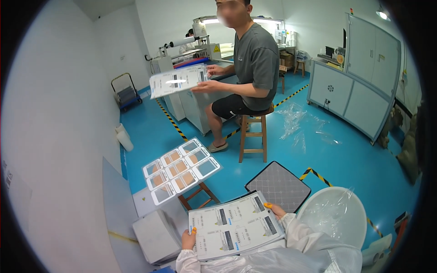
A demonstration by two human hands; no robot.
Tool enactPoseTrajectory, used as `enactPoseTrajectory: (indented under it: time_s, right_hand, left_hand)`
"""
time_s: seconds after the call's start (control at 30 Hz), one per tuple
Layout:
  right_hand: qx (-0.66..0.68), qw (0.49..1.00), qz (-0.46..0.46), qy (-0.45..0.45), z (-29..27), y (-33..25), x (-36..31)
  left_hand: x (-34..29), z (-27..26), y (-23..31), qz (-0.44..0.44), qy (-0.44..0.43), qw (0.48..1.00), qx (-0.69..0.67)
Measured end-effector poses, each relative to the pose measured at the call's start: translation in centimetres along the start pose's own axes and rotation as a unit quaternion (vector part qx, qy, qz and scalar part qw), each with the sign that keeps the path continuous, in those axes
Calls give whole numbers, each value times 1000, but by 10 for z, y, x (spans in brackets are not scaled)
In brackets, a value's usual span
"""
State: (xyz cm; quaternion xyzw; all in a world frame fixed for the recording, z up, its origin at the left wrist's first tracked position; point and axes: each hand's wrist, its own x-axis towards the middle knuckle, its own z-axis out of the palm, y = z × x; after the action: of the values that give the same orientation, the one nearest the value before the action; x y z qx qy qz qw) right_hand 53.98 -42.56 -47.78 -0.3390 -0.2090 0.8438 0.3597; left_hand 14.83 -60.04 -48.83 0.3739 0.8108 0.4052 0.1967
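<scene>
Low in the view, my left hand (188, 239) grips the left edge of a stack of printed sheets (236, 225). The sheets are white with dark and blue printed blocks. At the stack's far right corner my right hand (275, 211) is closed on the edge. Orange covers show on fingers of both hands, and the fingers under the sheets are hidden. Ahead to the left, a transparent sheet with white phone-shaped frames (183, 163) lies on a wooden stool (200, 196). A seated co-worker holds another stack of printed sheets (178, 82) in both hands.
A round white tub (362, 217) with clear plastic film stands at right, beside a grey quilted mat (278, 185). Left of my stack is a pile of white sheets or boards (155, 236). Loose film (293, 122) lies on the blue floor. A grey cabinet (339, 98) stands far right.
</scene>
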Motion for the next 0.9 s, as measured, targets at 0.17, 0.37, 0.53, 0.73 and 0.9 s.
enactPoseTrajectory:
  time_s: [0.17, 0.37, 0.53, 0.73, 0.9]
  right_hand:
    - [89, 996, 4, -3, 31, 26, -25]
    - [80, 995, -1, -56, 9, 17, -19]
    - [-113, 988, -85, 63, -9, 21, -6]
    - [10, 998, -62, -10, -4, 21, -8]
    - [-28, 997, -73, -24, 12, 13, -24]
  left_hand:
    - [-17, -7, -30, -25, -39, 995, -91]
    - [-22, -26, 5, -3, -12, 999, -51]
    - [-10, -14, -15, -42, -3, 995, -86]
    - [-19, -30, 24, -46, -18, 992, -115]
    - [-10, -27, 12, -61, -33, 988, -136]
